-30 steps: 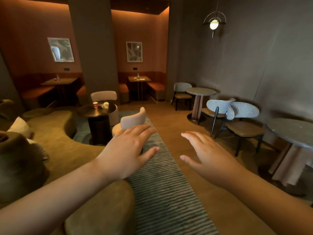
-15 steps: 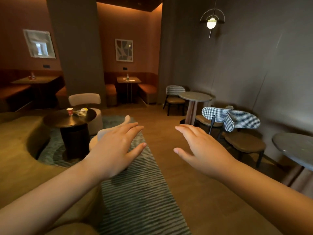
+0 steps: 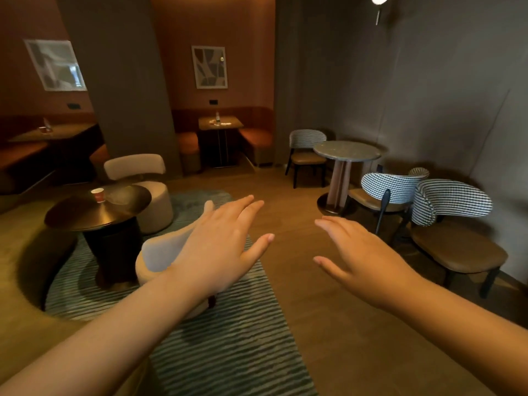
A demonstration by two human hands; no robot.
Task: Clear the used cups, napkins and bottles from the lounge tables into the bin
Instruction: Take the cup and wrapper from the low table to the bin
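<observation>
Far to the upper left of the left hand (image 3: 220, 247), a booth desk (image 3: 57, 134) carries a small red cup (image 3: 42, 129); the thing just beside that cup is too blurred to name. Nearer, left of the left hand, a dark round desk (image 3: 71, 215) bears a red paper cup (image 3: 98, 194), upright near its far edge and well apart from both hands. A beige chair (image 3: 137, 170) stands just behind this desk. A second beige chair (image 3: 160, 252) shows partly under the left hand and wrist.

The left hand is stretched forward palm down, released, fingers straight and close together, thumb out to the side. It hangs above a green striped rug (image 3: 228, 338). Beyond and between the two hands, a far booth desk (image 3: 220, 124) holds a small bottle (image 3: 217, 117) and pale napkins (image 3: 227, 123).

The right hand (image 3: 363, 252) is likewise released, palm down, fingers straight, over the wooden floor (image 3: 300, 295). Beyond it stands a grey round desk (image 3: 347, 151), and to its right two checked chairs (image 3: 451, 201).
</observation>
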